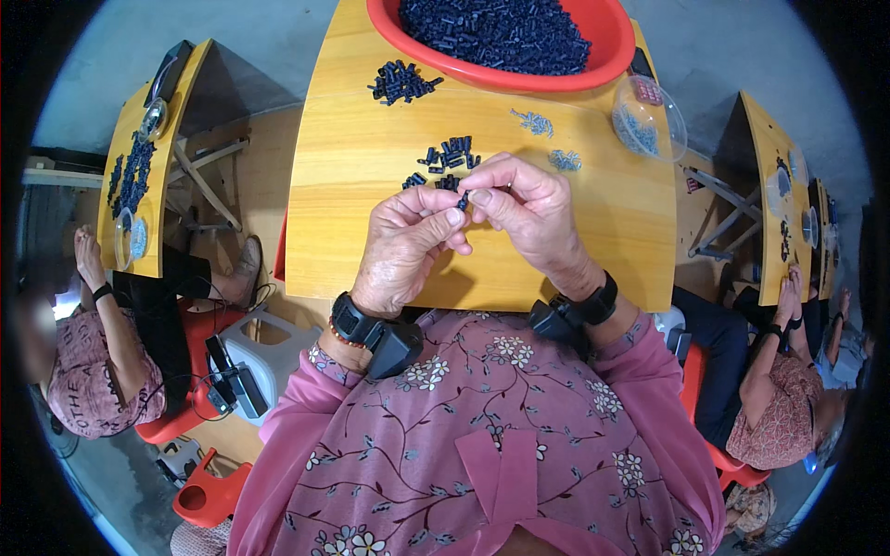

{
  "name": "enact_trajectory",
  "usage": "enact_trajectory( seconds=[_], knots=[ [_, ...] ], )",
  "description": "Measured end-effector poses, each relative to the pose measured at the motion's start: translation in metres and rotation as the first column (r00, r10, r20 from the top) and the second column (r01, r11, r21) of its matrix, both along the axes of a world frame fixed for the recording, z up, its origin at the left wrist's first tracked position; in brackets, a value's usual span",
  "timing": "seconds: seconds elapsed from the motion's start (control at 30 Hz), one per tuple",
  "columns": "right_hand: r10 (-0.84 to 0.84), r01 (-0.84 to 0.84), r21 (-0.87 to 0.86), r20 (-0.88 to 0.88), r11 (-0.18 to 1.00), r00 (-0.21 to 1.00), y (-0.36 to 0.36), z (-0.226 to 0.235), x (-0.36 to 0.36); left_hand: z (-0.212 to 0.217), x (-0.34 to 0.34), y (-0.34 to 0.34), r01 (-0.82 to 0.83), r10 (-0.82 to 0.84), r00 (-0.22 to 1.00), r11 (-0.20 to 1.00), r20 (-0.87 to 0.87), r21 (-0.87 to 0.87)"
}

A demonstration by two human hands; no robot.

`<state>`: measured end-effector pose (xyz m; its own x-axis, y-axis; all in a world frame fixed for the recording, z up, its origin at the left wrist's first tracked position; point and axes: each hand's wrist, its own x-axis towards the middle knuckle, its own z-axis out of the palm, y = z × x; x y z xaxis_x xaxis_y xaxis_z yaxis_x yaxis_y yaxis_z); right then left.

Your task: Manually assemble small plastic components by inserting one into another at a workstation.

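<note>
Over the near part of the table, my left hand (408, 243) is closed in a pinch round a small black plastic part (463, 200). My right hand (530, 211) meets it there, thumb and forefinger pressed together at the top of the same part. Whatever sits between the right fingertips is too small to make out. Just beyond my fingers lies a loose cluster of short black plastic pieces (449, 154), partly hidden by my hands. Two little heaps of small silvery metal pieces, the far heap (533, 122) and the near heap (565, 160), lie to the right.
A large red basin (612, 57) full of black pieces stands at the table's far edge. Left of it is a pile of black pieces (404, 82). A clear bowl (675, 130) holds metal pieces at the right edge. People sit at tables on both sides.
</note>
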<state>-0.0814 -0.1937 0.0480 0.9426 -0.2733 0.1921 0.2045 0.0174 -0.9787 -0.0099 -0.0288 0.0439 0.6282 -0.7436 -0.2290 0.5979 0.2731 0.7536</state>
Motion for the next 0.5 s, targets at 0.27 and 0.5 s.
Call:
enact_trajectory(
  seconds=[0.27, 0.5],
  knots=[
    [0.058, -0.057, -0.025, 0.068, 0.998, 0.996, 0.0, 0.003, 0.004, 0.007, -0.001, 0.0, -0.02, 0.02, 0.997, 1.0, 0.069, -0.003],
    [0.049, -0.045, -0.04, 0.119, 0.998, 0.992, 0.007, -0.002, 0.003, 0.009, -0.002, 0.002, -0.06, 0.058, 0.993, 0.998, 0.1, 0.013]
  ],
)
